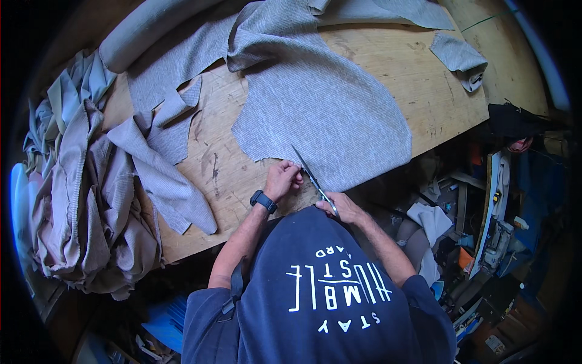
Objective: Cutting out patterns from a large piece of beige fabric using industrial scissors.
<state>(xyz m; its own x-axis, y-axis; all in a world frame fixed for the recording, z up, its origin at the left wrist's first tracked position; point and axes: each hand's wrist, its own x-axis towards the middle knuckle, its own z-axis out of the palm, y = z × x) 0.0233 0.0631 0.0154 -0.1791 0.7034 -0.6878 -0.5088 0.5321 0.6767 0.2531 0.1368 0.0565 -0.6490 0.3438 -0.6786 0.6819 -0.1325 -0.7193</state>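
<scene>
A large piece of grey woven fabric with curved edges lies on the wooden table, its near corner hanging over the table's edge. My right hand is wrapped round the handles of a pair of scissors. The long blades point away and to the left, lying over the fabric's near edge; one blade is plainly seen, and I cannot tell how far apart they are. My left hand, with a dark watch on its wrist, pinches the fabric's near edge just left of the blades. Its fingertips are partly hidden.
The wooden table carries a fabric roll at the far left and loose grey offcuts. Bunched brownish cloth drapes over its left side. A folded scrap lies far right. Tools and clutter fill the space beyond the right edge.
</scene>
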